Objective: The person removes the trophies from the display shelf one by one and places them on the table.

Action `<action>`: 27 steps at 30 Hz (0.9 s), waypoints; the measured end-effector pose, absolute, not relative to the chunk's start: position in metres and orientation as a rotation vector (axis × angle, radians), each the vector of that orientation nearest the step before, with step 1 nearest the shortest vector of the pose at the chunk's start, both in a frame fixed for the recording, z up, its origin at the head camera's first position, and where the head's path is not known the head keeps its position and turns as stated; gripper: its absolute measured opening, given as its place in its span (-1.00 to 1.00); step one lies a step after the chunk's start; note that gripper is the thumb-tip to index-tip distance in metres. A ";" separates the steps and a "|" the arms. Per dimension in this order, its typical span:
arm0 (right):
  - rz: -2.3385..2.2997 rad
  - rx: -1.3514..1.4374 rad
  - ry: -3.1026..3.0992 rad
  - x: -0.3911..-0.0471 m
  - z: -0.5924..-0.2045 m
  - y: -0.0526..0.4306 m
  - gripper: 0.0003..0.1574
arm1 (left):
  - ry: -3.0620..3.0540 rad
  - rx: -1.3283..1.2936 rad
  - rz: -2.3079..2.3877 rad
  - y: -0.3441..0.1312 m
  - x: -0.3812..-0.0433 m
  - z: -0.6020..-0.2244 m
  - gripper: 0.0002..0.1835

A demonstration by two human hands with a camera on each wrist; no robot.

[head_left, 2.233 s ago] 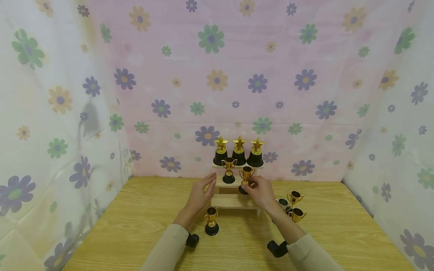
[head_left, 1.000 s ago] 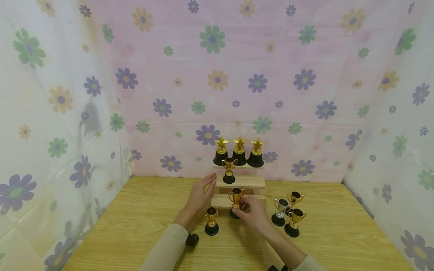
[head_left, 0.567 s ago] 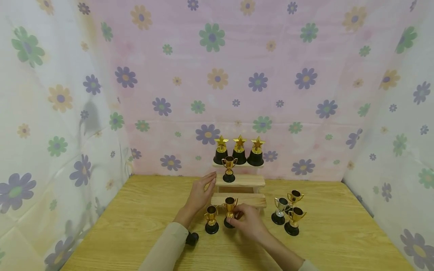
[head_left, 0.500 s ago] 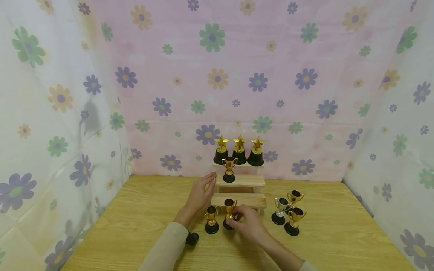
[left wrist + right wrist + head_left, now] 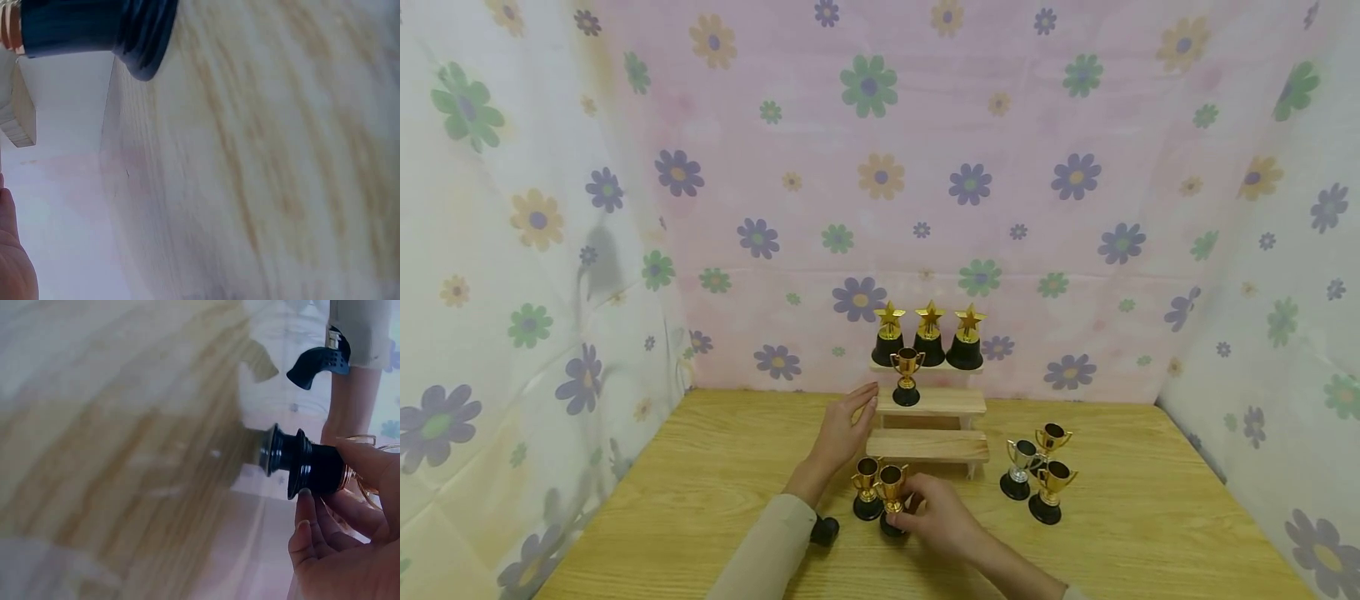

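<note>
My right hand [image 5: 934,510] pinches a small gold trophy cup [image 5: 892,480] with a black base, low at the table. Just left of it stands another gold trophy cup [image 5: 866,473], very near or touching. In the right wrist view, my thumb and fingers hold the cup by its black base [image 5: 325,470]. My left hand [image 5: 841,432] has its fingers extended against the left side of a stepped wooden stand [image 5: 928,446]. One gold cup [image 5: 907,365] is on the middle step; three star trophies [image 5: 929,323] line the top one.
To the right of the stand, a silver trophy cup [image 5: 1019,467] and two gold cups [image 5: 1050,492] stand close together on the wooden table [image 5: 1127,500]. Flower-patterned cloth [image 5: 880,233] encloses the back and sides. A black wrist camera [image 5: 825,531] sits by the left sleeve.
My right hand has carried the gold cup from the stand's middle step down to the table, forward and left, beside the other gold cup. The left hand has stayed in place.
</note>
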State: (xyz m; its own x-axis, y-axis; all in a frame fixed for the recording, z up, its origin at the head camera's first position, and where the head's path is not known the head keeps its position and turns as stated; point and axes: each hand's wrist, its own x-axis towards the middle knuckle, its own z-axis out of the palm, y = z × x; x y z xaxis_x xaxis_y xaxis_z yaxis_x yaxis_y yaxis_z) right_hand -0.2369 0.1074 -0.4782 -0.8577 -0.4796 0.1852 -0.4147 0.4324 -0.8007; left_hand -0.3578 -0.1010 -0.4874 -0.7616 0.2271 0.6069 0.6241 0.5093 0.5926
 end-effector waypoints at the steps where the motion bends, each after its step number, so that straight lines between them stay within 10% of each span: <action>1: -1.415 -0.838 2.584 -0.237 -0.479 0.106 -0.78 | -2.293 -0.700 -1.167 -0.101 -0.358 -0.488 -0.63; 27: -1.330 -0.970 2.391 -0.233 -0.484 0.077 -0.81 | -2.258 -0.733 -1.140 -0.102 -0.362 -0.490 -0.64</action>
